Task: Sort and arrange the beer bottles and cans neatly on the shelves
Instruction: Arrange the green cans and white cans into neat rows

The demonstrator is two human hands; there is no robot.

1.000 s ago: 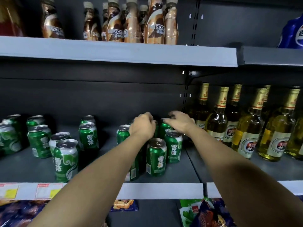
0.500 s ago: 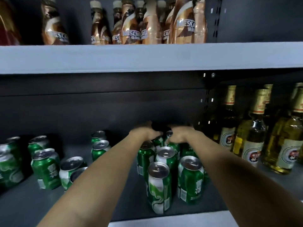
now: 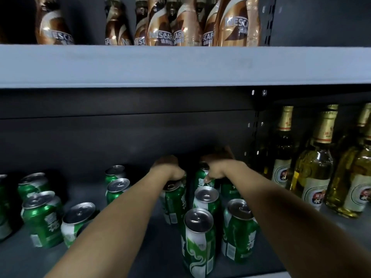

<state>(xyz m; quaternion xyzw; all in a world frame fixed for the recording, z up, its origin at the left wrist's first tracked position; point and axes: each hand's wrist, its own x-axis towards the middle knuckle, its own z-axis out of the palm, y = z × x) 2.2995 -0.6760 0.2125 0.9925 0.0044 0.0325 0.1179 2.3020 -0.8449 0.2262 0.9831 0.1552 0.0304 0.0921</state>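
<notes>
- Hands are reaching deep into the lower shelf (image 3: 140, 247) at the centre of the frame, both forearms stretching in from the bottom edge.
- The left hand (image 3: 167, 170) is lying over the top of a green can (image 3: 174, 203) at the back of the middle group, its fingers curling down around the rim and gripping it.
- The right hand (image 3: 218, 167) is sitting just to the right, on a rear can (image 3: 202, 177), the thumb pressing against its side and the other fingers wrapping over the top.
- Three more upright cans are standing in front of them, the nearest one (image 3: 198, 243) at lower centre, another (image 3: 239, 231) just beside it under the right forearm, and a third (image 3: 206, 199) between the front and back rows.
- Loose green cans (image 3: 42, 219) are standing scattered at the lower left, well apart from the middle group.
- Beer bottles (image 3: 315, 169) with gold foil necks are standing along the right side of the same shelf.
- Brown coffee bottles (image 3: 160, 27) are lining the upper shelf (image 3: 180, 65) across the top of the frame.
</notes>
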